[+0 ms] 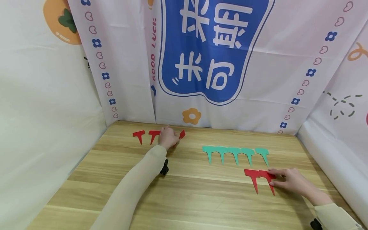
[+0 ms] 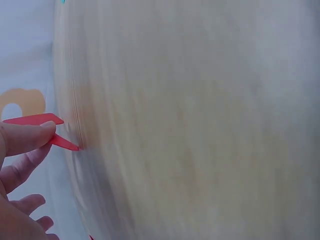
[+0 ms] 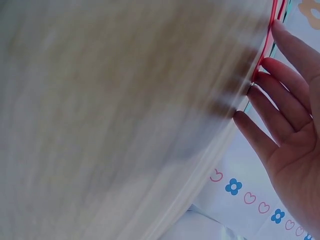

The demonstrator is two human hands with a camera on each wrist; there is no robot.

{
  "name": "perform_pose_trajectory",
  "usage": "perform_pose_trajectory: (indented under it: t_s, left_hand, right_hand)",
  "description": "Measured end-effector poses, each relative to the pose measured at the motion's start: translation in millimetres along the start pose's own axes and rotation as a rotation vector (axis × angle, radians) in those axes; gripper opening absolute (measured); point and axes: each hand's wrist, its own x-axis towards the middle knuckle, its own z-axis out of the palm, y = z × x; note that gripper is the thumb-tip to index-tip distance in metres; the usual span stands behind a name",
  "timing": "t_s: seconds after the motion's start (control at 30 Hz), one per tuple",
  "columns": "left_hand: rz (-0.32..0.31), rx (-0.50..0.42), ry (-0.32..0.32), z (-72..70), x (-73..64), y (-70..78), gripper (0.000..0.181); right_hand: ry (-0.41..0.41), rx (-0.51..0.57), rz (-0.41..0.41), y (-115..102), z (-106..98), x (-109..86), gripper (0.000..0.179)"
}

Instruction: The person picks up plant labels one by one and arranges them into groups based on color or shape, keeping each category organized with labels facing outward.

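Note:
At the far side of the table, my left hand (image 1: pixel 169 138) pinches a red T-shaped plant label (image 1: pixel 182 134) between thumb and forefinger. The left wrist view shows that label (image 2: pixel 35 119) tilted, its pointed stem toward the tabletop, other fingers loosely bent. Two more red labels (image 1: pixel 139 134) lie to the left, one partly behind the hand. On the right, my right hand (image 1: pixel 291 181) rests its fingertips on a flat red label (image 1: pixel 265 174), its fingers nearly straight in the right wrist view. Another red label (image 1: pixel 251 174) lies against that one's left side.
Several green T-shaped labels (image 1: pixel 235 151) form a row just beyond the right-hand red pair, stems toward me. The wooden table (image 1: pixel 201 198) ends at a printed white cloth (image 1: pixel 132 105) behind, with white cloth walls at both sides.

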Motion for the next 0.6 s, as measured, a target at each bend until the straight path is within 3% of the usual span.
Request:
perform_pose_trajectory:
  t_s: [0.33, 0.6]
  left_hand:
    - [0.089, 0.022, 0.059, 2.4, -14.2, 6.2, 0.016]
    - [0.052, -0.061, 0.077, 5.0, -30.4, 15.6, 0.023]
  right_hand:
    - [0.001, 0.012, -0.018, -0.1, -0.2, -0.5, 0.049]
    - [0.006, 0.009, -0.020, -0.6, -1.3, 0.0, 0.050]
